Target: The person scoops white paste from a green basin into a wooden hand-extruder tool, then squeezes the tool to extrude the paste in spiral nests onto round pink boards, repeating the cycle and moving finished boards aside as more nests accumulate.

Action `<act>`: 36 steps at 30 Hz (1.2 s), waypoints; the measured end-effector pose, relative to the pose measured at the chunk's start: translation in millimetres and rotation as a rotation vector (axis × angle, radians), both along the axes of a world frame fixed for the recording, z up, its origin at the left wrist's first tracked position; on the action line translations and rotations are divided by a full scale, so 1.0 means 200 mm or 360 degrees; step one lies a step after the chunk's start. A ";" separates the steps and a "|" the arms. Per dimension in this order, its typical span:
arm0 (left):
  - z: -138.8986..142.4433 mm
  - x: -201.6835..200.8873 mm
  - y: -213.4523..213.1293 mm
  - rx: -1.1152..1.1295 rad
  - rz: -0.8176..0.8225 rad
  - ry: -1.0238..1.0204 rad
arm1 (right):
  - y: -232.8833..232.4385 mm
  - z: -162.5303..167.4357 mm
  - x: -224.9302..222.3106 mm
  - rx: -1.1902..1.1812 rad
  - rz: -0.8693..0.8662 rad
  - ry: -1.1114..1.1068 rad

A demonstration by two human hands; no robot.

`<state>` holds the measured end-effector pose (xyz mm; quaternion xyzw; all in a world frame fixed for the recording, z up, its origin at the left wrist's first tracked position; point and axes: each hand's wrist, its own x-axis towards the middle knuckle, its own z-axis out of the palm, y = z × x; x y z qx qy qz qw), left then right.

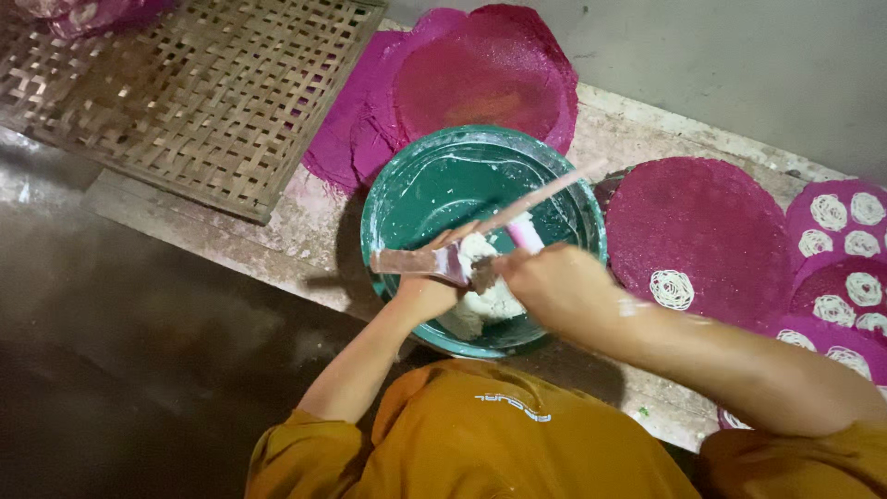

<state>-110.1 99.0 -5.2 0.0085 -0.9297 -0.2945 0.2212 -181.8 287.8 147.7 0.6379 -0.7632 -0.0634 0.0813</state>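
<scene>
pale stone ledge (pixel 637 125), woven bamboo mat (pixel 199 97), dark floor (pixel 139 351)

One green bowl (pixel 393 199), one woven mat (pixel 199 97).

Both hands crowd the near half of the green basin (pixel 397 199), its far half open, while magenta discs (pixel 698 226) close in right and far, a woven bamboo mat (pixel 212 102) lies far left, and bare ledge (pixel 305 245) remains left.
</scene>
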 end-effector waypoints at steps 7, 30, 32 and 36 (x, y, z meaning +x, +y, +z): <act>0.21 0.08 -0.11 0.0209 0.0270 -0.0399 | 0.12 0.46 -0.06 0.0017 -0.0359 0.0030; 0.18 -0.04 -0.15 0.0015 0.0149 -0.0128 | 0.12 0.43 -0.17 0.0229 -0.0277 0.0191; 0.24 -0.03 -0.13 -0.0082 0.0090 -0.0050 | 0.08 0.41 -0.17 0.0290 -0.0224 0.0170; 0.24 -0.06 -0.10 0.0135 0.0138 -0.0053 | -0.07 0.31 -0.10 0.0069 -0.0073 0.0243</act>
